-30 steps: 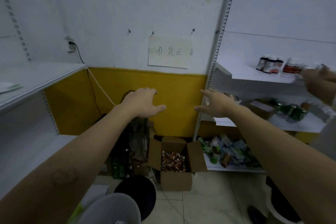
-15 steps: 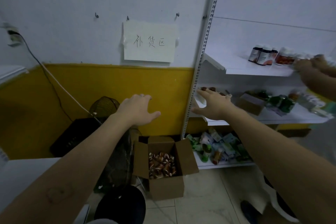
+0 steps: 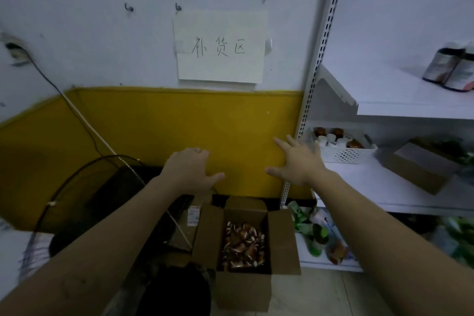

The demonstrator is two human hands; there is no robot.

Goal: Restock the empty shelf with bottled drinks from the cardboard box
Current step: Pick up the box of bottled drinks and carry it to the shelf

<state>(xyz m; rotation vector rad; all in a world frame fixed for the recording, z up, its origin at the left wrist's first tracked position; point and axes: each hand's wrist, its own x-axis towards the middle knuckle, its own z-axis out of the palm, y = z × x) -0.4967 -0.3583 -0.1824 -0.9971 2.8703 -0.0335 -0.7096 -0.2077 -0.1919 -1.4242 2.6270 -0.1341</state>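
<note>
An open cardboard box [image 3: 245,287] stands on the floor against the yellow wall, flaps spread. Inside lie several brown bottled drinks [image 3: 242,245] with white caps. My left hand [image 3: 189,170] and my right hand [image 3: 298,161] are stretched forward above the box, palms down, fingers spread, holding nothing. Both hover well above the box rim. To the right is a white shelf unit; its upper shelf [image 3: 400,100] is mostly bare, with a few bottles [image 3: 451,72] at its right end.
A white basket [image 3: 343,152] of small bottles and a flat carton [image 3: 420,169] sit on the middle shelf. Green packets [image 3: 315,233] fill the bottom shelf. A black mesh fan [image 3: 84,195] stands left of the box, a dark round stool [image 3: 177,292] in front. A paper sign [image 3: 220,46] hangs on the wall.
The view has swung right and closer to the box and shelf unit. Both hands stay outstretched and empty. The other person's arm at the right shelf is out of sight.
</note>
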